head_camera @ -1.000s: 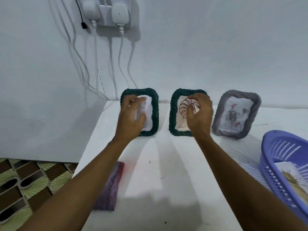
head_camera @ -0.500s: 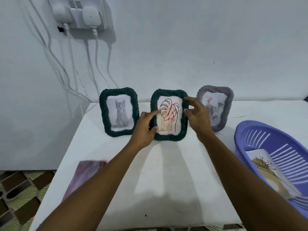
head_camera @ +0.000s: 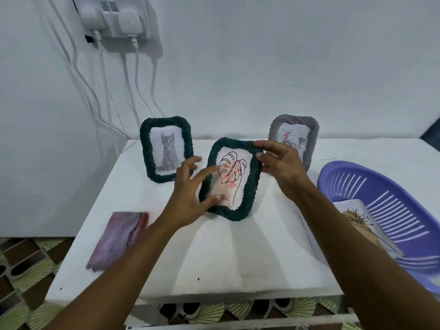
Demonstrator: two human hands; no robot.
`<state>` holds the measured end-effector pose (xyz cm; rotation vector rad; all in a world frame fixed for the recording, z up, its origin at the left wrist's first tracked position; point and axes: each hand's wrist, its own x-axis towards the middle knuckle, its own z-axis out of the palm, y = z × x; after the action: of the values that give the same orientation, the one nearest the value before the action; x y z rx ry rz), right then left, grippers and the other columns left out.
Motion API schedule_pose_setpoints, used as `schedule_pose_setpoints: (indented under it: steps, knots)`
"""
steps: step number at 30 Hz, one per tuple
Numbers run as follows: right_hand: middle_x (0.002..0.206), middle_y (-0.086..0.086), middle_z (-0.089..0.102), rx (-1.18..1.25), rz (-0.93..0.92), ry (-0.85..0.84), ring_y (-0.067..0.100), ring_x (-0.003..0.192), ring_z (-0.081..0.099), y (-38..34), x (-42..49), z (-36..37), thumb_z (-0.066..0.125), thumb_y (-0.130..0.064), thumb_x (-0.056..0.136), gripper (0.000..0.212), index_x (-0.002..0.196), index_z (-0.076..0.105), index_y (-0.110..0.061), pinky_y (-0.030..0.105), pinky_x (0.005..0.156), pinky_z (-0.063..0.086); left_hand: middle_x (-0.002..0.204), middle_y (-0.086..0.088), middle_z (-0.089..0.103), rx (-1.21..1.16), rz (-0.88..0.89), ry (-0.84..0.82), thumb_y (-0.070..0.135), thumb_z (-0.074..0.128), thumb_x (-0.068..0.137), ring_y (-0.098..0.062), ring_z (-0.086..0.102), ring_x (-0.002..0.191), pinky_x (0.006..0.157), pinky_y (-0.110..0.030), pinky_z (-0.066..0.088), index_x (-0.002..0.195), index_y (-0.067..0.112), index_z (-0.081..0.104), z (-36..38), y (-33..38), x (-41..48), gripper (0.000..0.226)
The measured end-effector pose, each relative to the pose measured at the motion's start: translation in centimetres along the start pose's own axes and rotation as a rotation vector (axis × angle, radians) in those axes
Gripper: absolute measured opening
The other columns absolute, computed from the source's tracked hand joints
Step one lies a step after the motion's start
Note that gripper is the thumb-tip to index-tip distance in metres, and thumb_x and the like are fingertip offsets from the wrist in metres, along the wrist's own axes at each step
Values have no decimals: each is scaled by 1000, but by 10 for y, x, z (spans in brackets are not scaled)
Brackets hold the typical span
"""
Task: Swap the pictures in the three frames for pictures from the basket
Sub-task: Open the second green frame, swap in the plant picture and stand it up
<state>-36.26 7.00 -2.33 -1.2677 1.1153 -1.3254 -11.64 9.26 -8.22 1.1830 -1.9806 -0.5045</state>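
White bench: middle frame tilted, right hand pinching its two-o'clock edge, left hand grip wide, perhaps barely touching; that one-sided hold could let it drop.

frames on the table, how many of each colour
dark green: 2, the cat picture frame and the leaf drawing frame
grey: 1, the grey frame
total: 3
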Motion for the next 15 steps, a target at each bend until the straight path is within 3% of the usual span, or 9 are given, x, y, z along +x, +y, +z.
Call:
schedule_pose_setpoints:
  steps: [3,7,10,15]
  knots:
    - [100,11,70,-11,10,-15,16,82,69,-11,-7,11,64,1,88,24,111,68,-5,34,72,59,138,9,28,5,123,-184,47,78,74,-9,37,124,100,-24,45,137,47,41,4,27,-15,73]
    - [107,14,69,-50,12,-61,24,90,70,-24,-15,25,67,-2,86,22,108,69,-6,35,69,60,141,5,30,251,189,-290,41,68,85,-16,48,118,87,-30,56,144,47,29,10,38,-24,72]
    - [111,13,68,-57,2,-96,27,97,68,-28,-23,32,66,-3,87,20,106,71,-8,36,72,60,146,0,31,320,163,-275,36,64,87,-19,56,107,81,-28,55,142,44,34,11,40,-32,63]
    - [115,12,66,2,-29,-145,26,97,68,-25,-30,37,63,-6,91,25,115,67,-9,35,77,58,125,3,48,189,118,-136,31,70,85,-16,65,88,80,-25,57,125,28,55,11,39,-41,43]
